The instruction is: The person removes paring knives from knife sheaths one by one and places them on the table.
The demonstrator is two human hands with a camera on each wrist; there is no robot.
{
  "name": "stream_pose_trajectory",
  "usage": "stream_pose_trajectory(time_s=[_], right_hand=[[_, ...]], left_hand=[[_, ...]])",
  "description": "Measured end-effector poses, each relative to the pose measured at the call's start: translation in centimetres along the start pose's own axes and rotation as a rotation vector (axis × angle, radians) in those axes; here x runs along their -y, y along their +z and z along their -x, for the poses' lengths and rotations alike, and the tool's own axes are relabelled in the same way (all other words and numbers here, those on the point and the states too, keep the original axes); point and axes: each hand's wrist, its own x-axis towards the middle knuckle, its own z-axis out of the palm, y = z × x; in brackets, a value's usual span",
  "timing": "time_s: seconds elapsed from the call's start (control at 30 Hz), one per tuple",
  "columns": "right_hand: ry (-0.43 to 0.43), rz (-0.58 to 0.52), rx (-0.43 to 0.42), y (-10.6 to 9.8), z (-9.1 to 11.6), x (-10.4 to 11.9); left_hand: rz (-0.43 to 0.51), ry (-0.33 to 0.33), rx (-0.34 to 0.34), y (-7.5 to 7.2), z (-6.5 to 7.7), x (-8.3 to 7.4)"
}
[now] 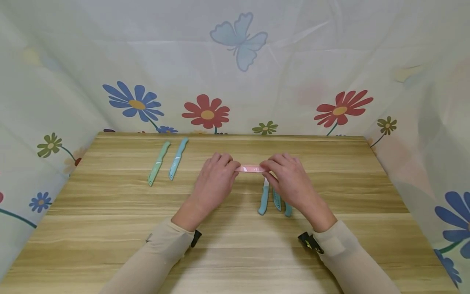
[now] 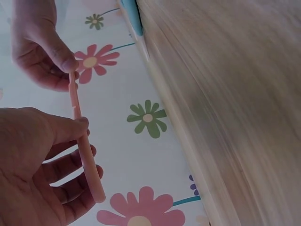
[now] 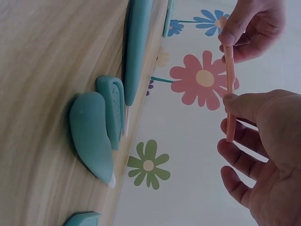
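Above the middle of the table, both hands hold a pink knife [image 1: 251, 168] level, its blade end covered by a pink sheath. The left hand [image 1: 218, 175] pinches the handle between thumb and fingers; in the left wrist view the rounded handle end [image 2: 95, 188] runs down past those fingers. My right hand [image 1: 290, 177] pinches the sheath's far end, which shows in the right wrist view between thumb and fingertips [image 3: 231, 129]. Under the right hand lie a blue knife [image 1: 263, 202] with bare blade, a blue sheath [image 1: 277, 200] and a second blue handle [image 1: 288, 210], partly hidden.
On the table's left side, a green sheathed knife [image 1: 159, 163] and a blue sheathed knife [image 1: 178, 159] lie side by side. Another teal piece [image 3: 83, 220] shows at the bottom of the right wrist view. Flowered cloth [image 1: 238, 81] hangs behind the wooden table [image 1: 110, 237].
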Motion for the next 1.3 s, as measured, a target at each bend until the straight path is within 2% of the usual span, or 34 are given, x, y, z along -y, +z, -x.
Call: stream_pose_trajectory(time_s=[0.37,0.7,1.03,1.3], right_hand=[[0.009,-0.002,0.044,-0.1,0.0,0.1],[-0.031,0.017,0.065,0.0,0.0,0.7],[-0.093,0.015,0.045,0.4,0.1,1.2],[-0.097,0.021,0.051,0.6,0.2,1.5]], left_hand=[[-0.001,0.026,-0.008,-0.1,0.0,-0.1],[-0.012,0.055,0.004,-0.2,0.2,-0.6],[-0.008,0.062,0.04,-0.2,0.4,-1.3],[-0.022,0.08,0.044,-0.2,0.5,-1.7]])
